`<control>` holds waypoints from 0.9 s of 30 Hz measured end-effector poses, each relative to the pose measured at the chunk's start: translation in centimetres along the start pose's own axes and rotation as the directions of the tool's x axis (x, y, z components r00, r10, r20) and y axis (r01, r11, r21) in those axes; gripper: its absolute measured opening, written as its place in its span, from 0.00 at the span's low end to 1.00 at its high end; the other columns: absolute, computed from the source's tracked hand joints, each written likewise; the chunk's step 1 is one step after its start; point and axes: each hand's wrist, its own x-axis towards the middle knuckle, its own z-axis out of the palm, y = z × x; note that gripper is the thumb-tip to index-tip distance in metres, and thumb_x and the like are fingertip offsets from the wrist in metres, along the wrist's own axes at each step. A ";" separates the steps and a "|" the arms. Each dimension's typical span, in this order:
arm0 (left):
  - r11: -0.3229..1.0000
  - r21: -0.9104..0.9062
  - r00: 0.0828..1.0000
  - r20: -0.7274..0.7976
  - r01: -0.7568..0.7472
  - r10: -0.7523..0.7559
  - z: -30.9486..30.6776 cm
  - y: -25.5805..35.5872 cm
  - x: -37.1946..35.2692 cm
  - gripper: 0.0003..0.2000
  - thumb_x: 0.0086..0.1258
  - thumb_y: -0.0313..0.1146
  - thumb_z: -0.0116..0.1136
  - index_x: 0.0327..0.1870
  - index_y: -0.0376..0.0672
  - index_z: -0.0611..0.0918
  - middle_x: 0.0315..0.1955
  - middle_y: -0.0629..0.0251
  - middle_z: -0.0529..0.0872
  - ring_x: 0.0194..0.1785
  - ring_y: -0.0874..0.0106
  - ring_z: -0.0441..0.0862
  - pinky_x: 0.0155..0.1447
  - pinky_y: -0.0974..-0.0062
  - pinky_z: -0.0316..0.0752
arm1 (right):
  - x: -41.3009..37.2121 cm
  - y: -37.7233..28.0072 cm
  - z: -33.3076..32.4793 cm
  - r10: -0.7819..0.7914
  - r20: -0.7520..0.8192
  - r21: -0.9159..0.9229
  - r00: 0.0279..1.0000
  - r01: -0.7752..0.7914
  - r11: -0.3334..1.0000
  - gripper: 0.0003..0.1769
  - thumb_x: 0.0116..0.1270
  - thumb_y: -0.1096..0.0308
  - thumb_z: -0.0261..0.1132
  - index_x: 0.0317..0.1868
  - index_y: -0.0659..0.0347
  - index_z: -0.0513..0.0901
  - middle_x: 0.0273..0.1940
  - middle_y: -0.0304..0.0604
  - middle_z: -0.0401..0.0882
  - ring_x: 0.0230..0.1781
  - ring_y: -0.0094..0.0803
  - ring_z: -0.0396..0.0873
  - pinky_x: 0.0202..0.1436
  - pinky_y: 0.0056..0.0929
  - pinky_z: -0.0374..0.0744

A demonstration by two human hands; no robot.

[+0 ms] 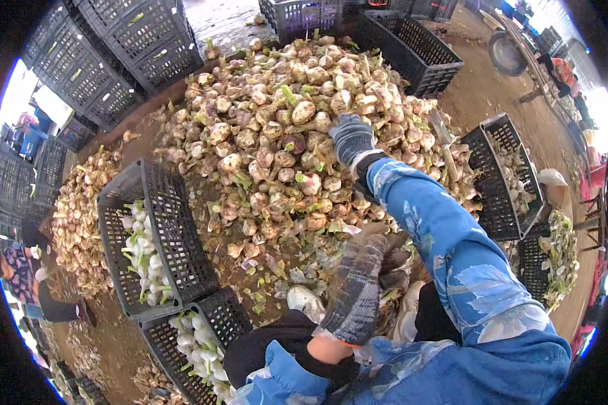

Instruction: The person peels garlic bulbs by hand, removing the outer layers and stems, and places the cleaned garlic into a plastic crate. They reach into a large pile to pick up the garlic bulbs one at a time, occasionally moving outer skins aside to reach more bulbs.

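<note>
Head view: gloved right hand [353, 140] sits at the heap of soil-stained garlic [270, 152], fingers curled; cannot tell whether it grips anything. Gloved left hand [359, 287] hangs low between the shoes [306, 301], blurred; hold unclear. Leftward, black crate [175, 233] contains white bulbs [144, 253].

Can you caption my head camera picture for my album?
Gloved right hand at a big heap of garlic, with black crates nearby.

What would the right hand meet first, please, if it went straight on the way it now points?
The right hand would probably meet a garlic bulb in the garlic heap just ahead, though depth and contact are unclear here.
</note>
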 end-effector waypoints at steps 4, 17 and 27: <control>0.996 -0.056 0.995 -0.076 -0.066 0.061 -1.8 -2.4 3.0 0.20 0.68 0.38 0.50 0.59 0.43 0.66 0.50 0.60 0.75 0.50 0.74 0.75 0.48 0.80 0.73 | -3.1 2.1 -5.6 0.171 0.157 0.438 0.973 -0.224 0.871 0.20 0.55 0.56 0.60 0.47 0.56 0.78 0.51 0.49 0.72 0.54 0.46 0.70 0.55 0.37 0.71; 0.593 0.627 0.783 0.045 -0.505 0.620 -2.3 -5.2 6.8 0.25 0.72 0.47 0.38 0.63 0.39 0.61 0.53 0.58 0.70 0.52 0.68 0.71 0.58 0.73 0.63 | -20.2 6.1 -11.5 -0.388 -0.153 0.680 0.909 0.382 0.626 0.17 0.67 0.59 0.54 0.41 0.67 0.77 0.34 0.41 0.77 0.33 0.26 0.77 0.35 0.26 0.78; 0.353 0.684 0.625 0.192 -0.638 0.757 -1.4 -4.4 6.4 0.22 0.72 0.47 0.37 0.54 0.38 0.69 0.49 0.62 0.71 0.52 0.72 0.68 0.59 0.73 0.61 | -20.1 6.0 -12.5 -0.112 0.254 0.963 0.961 -0.240 0.118 0.25 0.63 0.50 0.54 0.27 0.68 0.77 0.16 0.41 0.72 0.17 0.23 0.69 0.22 0.29 0.70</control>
